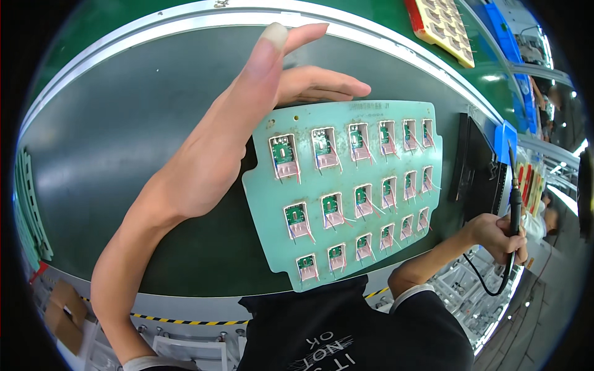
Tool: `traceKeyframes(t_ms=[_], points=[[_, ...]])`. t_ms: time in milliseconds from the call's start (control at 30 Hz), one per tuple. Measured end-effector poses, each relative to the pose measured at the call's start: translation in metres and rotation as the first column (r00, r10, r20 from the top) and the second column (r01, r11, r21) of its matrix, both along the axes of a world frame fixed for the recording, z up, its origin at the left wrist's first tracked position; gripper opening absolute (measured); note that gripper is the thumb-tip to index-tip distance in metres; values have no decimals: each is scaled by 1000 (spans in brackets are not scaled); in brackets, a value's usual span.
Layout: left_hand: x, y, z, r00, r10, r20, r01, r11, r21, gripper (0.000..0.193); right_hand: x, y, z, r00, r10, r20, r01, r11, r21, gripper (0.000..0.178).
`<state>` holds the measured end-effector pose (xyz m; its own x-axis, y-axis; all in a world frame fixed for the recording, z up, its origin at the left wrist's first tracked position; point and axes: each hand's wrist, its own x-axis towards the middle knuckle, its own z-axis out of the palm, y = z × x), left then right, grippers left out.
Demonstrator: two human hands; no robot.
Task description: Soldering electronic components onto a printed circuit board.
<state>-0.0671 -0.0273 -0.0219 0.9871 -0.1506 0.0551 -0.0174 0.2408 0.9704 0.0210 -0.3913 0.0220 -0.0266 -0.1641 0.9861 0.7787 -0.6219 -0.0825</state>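
Observation:
A teal fixture plate (322, 185) fills the middle of the view, its rows of pockets holding several small green circuit boards (297, 214) with thin red and dark wires. My left hand (253, 105) is at the plate's upper left corner. Its fingers are stretched out and spread, and they hold nothing that I can see. Whether the palm touches the plate edge, I cannot tell. Off to the right, my right hand (498, 238) is wrapped round the black handle of a soldering iron (515, 204), tip upward, its cable looping below the hand.
Green plates (30, 207) stand at the table's left edge. A black device (476, 167) sits right of the fixture plate. Beyond the metal rail (185, 23) lies a cream tray (442, 28) with a red side. Blue bins (504, 139) are at the right. A cardboard box (65, 315) is lower left.

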Motion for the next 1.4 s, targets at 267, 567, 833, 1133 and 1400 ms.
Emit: traceKeyframes(t_ms=[267, 567, 833, 1133, 1400], points=[[-1, -1, 3, 1000, 8, -3, -8, 997, 73, 80, -3, 14, 0, 1000, 8, -21, -8, 1000, 20, 22], [2, -12, 7, 999, 29, -25, -27, 998, 58, 56, -6, 6, -2, 997, 62, -49, -62, 998, -2, 23], [6, -17, 3, 1000, 1, 4, -2, 993, 115, 47, -6, -5, 0, 992, 102, -72, -104, 994, -22, 24], [5, -16, 7, 1000, -20, 5, 19, 977, 211, 45, -11, -6, -1, 982, 112, -151, -118, 992, -33, 23], [3, -11, 9, 999, -48, 25, 41, 972, 233, 42, -14, -2, 2, 958, 161, -238, -169, 986, -13, 25]])
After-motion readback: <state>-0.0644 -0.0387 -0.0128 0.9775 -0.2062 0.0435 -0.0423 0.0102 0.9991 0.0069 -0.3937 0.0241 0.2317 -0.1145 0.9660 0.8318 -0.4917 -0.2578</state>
